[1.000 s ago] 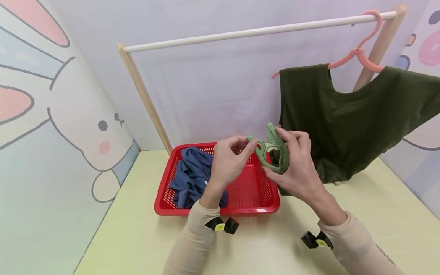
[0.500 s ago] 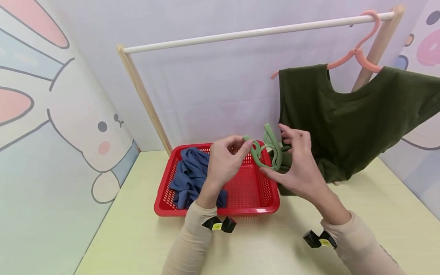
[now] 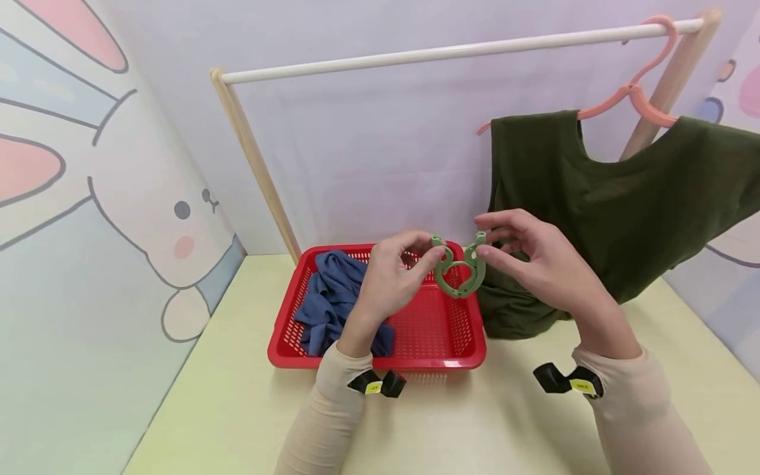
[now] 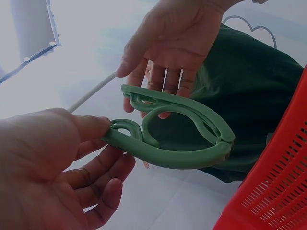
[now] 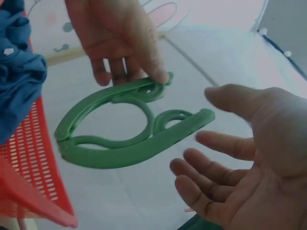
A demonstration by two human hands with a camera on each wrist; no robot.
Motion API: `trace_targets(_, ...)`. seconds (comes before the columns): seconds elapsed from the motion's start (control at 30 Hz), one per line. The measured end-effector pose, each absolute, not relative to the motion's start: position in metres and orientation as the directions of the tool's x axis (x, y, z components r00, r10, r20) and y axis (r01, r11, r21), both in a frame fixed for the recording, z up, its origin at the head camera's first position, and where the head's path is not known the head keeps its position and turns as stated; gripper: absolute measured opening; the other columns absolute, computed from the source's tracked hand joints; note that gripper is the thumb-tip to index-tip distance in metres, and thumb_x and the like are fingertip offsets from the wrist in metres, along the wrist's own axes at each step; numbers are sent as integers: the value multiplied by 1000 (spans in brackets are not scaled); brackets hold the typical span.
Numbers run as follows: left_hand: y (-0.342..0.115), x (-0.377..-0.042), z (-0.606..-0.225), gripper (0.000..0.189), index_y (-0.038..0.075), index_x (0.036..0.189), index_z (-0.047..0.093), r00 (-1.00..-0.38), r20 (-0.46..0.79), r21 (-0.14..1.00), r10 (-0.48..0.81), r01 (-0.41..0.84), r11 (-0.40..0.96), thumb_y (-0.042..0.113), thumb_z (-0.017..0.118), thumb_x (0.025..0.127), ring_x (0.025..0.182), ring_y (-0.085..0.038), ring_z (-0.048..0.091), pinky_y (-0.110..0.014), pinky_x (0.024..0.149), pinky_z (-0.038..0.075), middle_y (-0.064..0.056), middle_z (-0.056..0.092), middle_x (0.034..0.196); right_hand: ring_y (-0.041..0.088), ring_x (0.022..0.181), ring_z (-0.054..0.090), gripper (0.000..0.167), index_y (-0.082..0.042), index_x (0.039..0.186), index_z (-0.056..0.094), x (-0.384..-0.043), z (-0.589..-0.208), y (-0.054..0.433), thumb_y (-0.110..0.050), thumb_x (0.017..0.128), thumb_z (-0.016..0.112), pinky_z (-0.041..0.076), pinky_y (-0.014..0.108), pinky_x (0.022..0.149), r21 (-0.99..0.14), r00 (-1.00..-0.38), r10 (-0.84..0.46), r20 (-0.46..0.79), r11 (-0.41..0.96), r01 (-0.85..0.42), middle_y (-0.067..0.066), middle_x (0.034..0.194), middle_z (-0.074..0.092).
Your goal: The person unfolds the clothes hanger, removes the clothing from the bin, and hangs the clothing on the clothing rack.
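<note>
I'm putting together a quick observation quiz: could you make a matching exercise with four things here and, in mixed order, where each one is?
Things
1. Green hanger
2. Blue cloth
3. Pink hanger
4. Dark shirt

Places
A. In the red basket
B. Draped over a hanger
C. Pinched by the left hand
D. Hooked over the white rod

Pairs: 1-C, 2-A, 3-D, 4-B

Probably a nursery-style laundry corner: a cartoon rabbit [image 3: 139,208] on the wall [image 3: 83,316], a pale bench [image 3: 225,402], a clothes rack [image 3: 451,53] with 2 wooden legs [image 3: 261,168], a dark green garment [image 3: 600,198] on a pink hanger [image 3: 650,111], and blue cloth [image 3: 335,290] in a red basket [image 3: 392,363].
</note>
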State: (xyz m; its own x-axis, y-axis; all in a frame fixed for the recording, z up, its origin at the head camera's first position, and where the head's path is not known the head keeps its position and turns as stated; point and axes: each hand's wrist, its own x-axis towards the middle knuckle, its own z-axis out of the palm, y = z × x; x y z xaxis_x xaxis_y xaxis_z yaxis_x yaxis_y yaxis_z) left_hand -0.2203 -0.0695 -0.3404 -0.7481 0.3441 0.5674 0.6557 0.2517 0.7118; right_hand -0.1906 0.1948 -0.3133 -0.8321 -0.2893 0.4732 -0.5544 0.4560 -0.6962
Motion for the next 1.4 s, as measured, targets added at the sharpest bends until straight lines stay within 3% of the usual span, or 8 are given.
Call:
trace_targets(0.2, -72, -221, -340, 17, 6, 119, 80, -742, 565, 693, 361, 664, 281, 16, 78, 106, 92, -14, 69, -30, 78, 60, -4, 78, 105, 20, 89, 72, 23, -16, 123, 80, -196, -317, 191, -11, 101, 84, 57, 18, 79, -684, -835, -307, 458, 478, -551, 0, 107, 78)
trace_targets(0.33, -74, -222, -338, 16, 6, 119, 80, -730, 583, 680, 356, 679, 277, 16, 78, 106, 90, -13, 69, -30, 77, 60, -4, 78, 104, 21, 84, 72, 15, -17, 115, 83, -198, -319, 191, -12, 101, 84, 58, 19, 77, -695, -841, -290, 456, 474, -540, 0, 97, 78)
trace_targets(0.5, -84, -226, -335, 13, 6, 117, 80, -720, 614, 675, 323, 692, 256, 14, 76, 107, 86, -15, 69, -35, 74, 58, -6, 79, 101, 20, 84, 71, 14, -16, 115, 83, -198, -317, 197, -12, 101, 85, 57, 19, 75, -708, -858, -251, 449, 486, -513, 1, 97, 77)
trace_targets(0.7, -102, -228, -330, 16, 1, 121, 78, -719, 639, 678, 274, 695, 240, 10, 73, 109, 92, -28, 74, -45, 81, 61, -13, 79, 102, 18, 83, 69, 16, -16, 118, 83, -198, -317, 210, -13, 102, 84, 54, 20, 70, -710, -877, -205, 434, 522, -473, -1, 99, 77)
trace_targets(0.93, -115, -230, -324, 18, 0, 122, 77, -757, 618, 721, 213, 654, 230, 11, 71, 110, 88, -30, 73, -28, 73, 55, -15, 79, 104, 18, 80, 68, 16, -17, 120, 82, -196, -315, 221, -17, 104, 82, 54, 23, 66, -727, -906, -176, 386, 546, -416, 0, 96, 77)
trace_targets(1.17, -120, -231, -323, 18, 0, 121, 77, -771, 615, 744, 164, 637, 202, 14, 70, 111, 89, -45, 73, -26, 67, 49, -15, 79, 106, 20, 87, 75, 16, -18, 119, 82, -194, -314, 228, -24, 105, 82, 58, 24, 77, -750, -940, -166, 298, 568, -338, 1, 98, 80)
trace_targets(1.4, -122, -230, -323, 18, -2, 122, 76, -773, 625, 753, 108, 634, 176, 11, 71, 110, 87, -34, 75, -25, 69, 51, -17, 77, 104, 20, 83, 71, 14, -13, 117, 82, -197, -316, 237, -17, 104, 82, 58, 25, 74, -726, -931, -227, 285, 582, -365, 2, 94, 77)
